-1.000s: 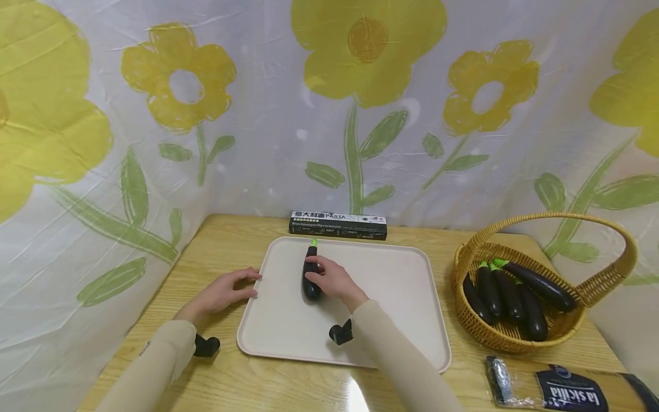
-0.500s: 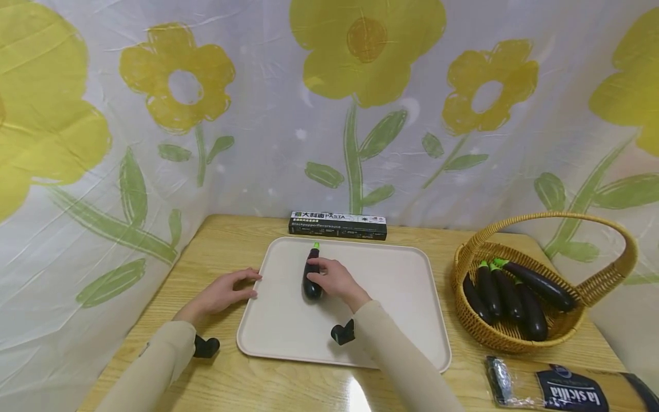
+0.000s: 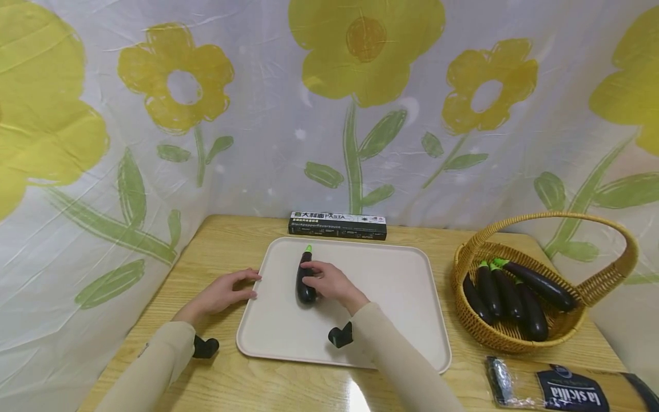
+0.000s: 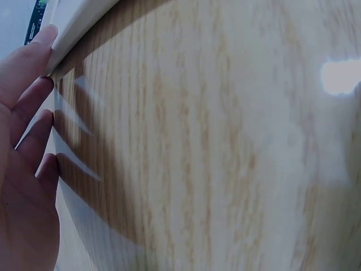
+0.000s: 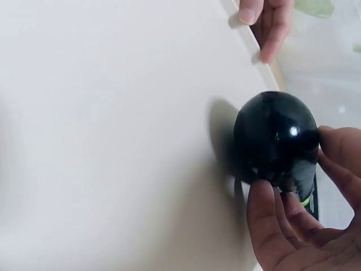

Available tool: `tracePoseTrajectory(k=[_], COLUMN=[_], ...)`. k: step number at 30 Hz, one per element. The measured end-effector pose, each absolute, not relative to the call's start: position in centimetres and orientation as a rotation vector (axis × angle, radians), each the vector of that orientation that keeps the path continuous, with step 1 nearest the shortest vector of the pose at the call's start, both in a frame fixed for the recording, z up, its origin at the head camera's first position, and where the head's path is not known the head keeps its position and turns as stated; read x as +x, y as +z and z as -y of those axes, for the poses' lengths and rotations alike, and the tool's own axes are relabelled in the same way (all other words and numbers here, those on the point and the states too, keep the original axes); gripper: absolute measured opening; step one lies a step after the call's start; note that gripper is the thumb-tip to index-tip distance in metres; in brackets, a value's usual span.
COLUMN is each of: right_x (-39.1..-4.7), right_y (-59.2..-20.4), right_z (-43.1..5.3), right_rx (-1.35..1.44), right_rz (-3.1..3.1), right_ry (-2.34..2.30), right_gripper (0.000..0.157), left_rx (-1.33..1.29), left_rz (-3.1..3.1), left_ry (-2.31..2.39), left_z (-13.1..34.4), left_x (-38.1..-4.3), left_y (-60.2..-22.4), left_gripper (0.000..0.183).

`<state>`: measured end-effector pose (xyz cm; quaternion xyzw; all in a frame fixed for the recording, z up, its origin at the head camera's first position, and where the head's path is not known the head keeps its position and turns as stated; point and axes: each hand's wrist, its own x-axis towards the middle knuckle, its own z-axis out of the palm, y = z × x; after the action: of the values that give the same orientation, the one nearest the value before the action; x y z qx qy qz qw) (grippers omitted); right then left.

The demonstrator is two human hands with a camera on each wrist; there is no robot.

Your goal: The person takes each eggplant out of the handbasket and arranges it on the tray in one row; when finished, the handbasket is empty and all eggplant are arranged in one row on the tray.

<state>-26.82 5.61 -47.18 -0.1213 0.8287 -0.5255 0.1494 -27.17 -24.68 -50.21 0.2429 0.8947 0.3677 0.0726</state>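
Observation:
In the head view my right hand [image 3: 332, 283] grips a dark, glossy eggplant [image 3: 306, 294] with a bright green stem, over the left part of a cream tray [image 3: 381, 337]. The right wrist view shows the eggplant's rounded end [image 5: 276, 135] between the thumb and fingers. Whether its underside touches the tray cannot be told. At the tray's left rim rests my left hand [image 3: 226, 292], its fingers loosely bent and their tips touching the edge. The left wrist view has those fingers [image 4: 34, 101] against the rim, with wood beside them.
A wicker basket [image 3: 465, 312] with several more eggplants [image 3: 532, 315] stands right of the tray. In front of it lies a pasta packet [image 3: 571, 389]. A black pasta box [image 3: 337, 226] sits behind the tray, near the flowered curtain [image 3: 257, 171].
My right hand has shifted slightly left with the eggplant, whose stem end has also come a little nearer to me. The left hand stays at the rim.

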Motion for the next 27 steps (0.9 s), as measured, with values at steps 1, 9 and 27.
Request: tracePoseTrajectory(k=[1,9,27], right_x=[-26.77,-26.71,-26.77], right_y=[-47.17,-47.39,-47.52], right_z=[-5.50,-4.80,-4.80], right_rx=[-0.351,-0.343,-0.339], right_rz=[-2.368,-2.287,-2.281], right_ry=[-1.516,-1.545,-1.553], right_gripper=[0.039,0.039,0.038], left_rx=[0.728,0.728,0.733], left_rz=[-2.689,-2.689,-2.686], left_ry=[1.101,1.097,1.097], left_z=[24.69,24.74,24.76], left_x=[-27.19,-27.23,-27.23], left_y=[-50.22,-50.23,-50.23], left_gripper=[0.039,0.038,0.037])
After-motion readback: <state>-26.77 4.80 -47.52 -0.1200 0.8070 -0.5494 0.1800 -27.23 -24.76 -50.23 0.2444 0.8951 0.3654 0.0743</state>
